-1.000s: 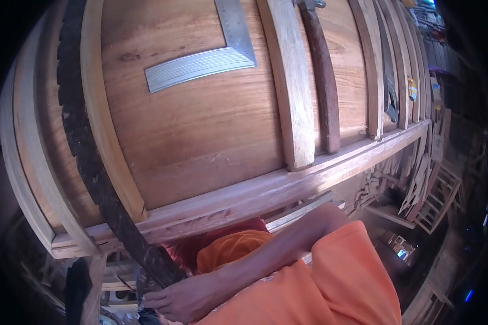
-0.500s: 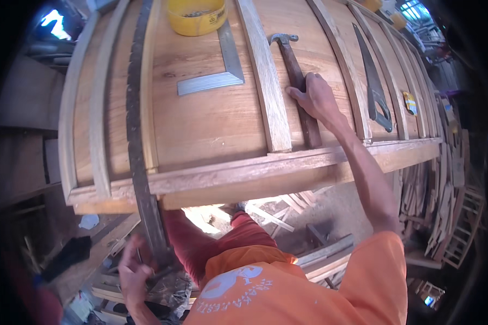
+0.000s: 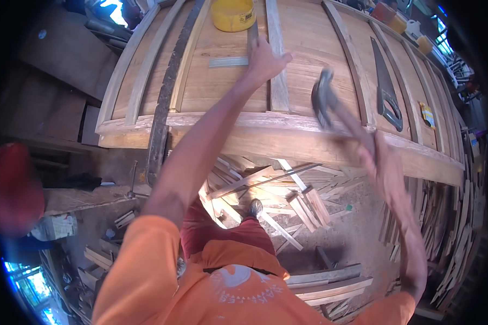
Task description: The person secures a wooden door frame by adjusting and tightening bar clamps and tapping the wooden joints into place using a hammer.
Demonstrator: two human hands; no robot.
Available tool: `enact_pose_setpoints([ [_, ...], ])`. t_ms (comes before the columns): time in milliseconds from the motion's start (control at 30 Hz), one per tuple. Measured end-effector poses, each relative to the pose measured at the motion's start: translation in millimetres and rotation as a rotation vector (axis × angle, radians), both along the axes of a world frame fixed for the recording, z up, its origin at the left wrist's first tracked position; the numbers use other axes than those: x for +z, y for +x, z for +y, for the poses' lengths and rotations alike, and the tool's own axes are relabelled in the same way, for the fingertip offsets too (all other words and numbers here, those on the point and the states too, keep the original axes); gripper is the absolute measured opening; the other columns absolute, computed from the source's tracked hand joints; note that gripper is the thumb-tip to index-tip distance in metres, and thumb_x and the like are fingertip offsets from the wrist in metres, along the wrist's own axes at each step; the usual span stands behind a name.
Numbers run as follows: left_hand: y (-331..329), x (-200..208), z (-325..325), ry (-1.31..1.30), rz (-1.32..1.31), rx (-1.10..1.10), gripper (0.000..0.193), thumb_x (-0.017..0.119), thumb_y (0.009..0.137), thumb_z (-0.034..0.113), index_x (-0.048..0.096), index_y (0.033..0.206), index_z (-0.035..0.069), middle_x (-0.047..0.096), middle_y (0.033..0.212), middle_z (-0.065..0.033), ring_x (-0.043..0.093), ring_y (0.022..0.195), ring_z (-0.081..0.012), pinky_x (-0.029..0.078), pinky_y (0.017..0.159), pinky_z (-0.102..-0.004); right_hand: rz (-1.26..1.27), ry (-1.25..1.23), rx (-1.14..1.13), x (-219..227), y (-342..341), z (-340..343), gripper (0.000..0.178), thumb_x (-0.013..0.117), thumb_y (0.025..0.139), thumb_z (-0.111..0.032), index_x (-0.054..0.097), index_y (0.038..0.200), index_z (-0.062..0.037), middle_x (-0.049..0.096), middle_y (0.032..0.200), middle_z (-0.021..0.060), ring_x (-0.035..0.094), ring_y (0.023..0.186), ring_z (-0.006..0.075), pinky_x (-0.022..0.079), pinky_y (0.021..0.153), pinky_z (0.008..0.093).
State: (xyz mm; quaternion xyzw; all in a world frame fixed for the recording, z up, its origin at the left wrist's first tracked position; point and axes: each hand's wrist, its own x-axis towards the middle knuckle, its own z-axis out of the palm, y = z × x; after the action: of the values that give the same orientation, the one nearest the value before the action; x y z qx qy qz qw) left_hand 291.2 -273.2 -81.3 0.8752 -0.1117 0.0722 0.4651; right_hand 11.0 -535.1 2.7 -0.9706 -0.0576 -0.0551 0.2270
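My right hand (image 3: 385,168), blurred by motion, is wrapped round the wooden handle of a claw hammer (image 3: 346,111). Its metal head (image 3: 323,97) hangs over the near edge of a framed wooden panel (image 3: 309,49). Stretched forward, my left hand (image 3: 265,62) is over the corner of a metal try square (image 3: 228,62), beside a wooden slat (image 3: 277,86). Its thumb sticks out apart from the fingers, which are partly hidden. Just beyond it, a yellow tub (image 3: 233,16) stands on the panel.
A handsaw (image 3: 386,92) and a yellow tape measure (image 3: 427,115) lie on the panel's right. A long dark notched bar (image 3: 165,103) crosses its left part. Below, wood offcuts (image 3: 303,208) litter the floor around my feet. A blurred red shape (image 3: 16,189) is at far left.
My right hand has picked the hammer up off the panel and drawn it back toward me. My left hand has come up from low left to the try square. The view has shifted.
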Motion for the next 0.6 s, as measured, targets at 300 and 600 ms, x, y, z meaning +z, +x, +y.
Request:
enact_pose_setpoints([
  [300, 33.7, -84.3, -28.8, 0.129, -0.01, -0.026, 0.118, 0.084, 0.071, 0.03, 0.015, 0.155, -0.017, 0.032, 0.159, -0.0373, 0.026, 0.155, -0.0453, 0.013, 0.132, -0.0494, -0.199, -0.389, 0.639, -67.5, -46.0, 11.1, 0.058, 0.069, 0.092, -0.063, 0.059, 0.09, -0.0052, 0.064, 0.076, 0.0091, 0.068, 0.066, 0.0276, 0.056, 0.055, 0.0402],
  [600, 31.6, -74.0, -25.8, 0.106, 0.104, -0.084, 0.126, 0.083, 0.072, 0.031, 0.006, 0.157, -0.021, 0.027, 0.163, -0.0392, 0.022, 0.158, -0.0458, 0.009, 0.133, -0.0457, -0.313, -0.494, 0.905, -32.5, -22.1, 51.6, 0.066, 0.055, 0.095, -0.074, 0.06, 0.089, -0.008, 0.063, 0.071, 0.0063, 0.063, 0.054, 0.0224, 0.049, 0.046, 0.0357],
])
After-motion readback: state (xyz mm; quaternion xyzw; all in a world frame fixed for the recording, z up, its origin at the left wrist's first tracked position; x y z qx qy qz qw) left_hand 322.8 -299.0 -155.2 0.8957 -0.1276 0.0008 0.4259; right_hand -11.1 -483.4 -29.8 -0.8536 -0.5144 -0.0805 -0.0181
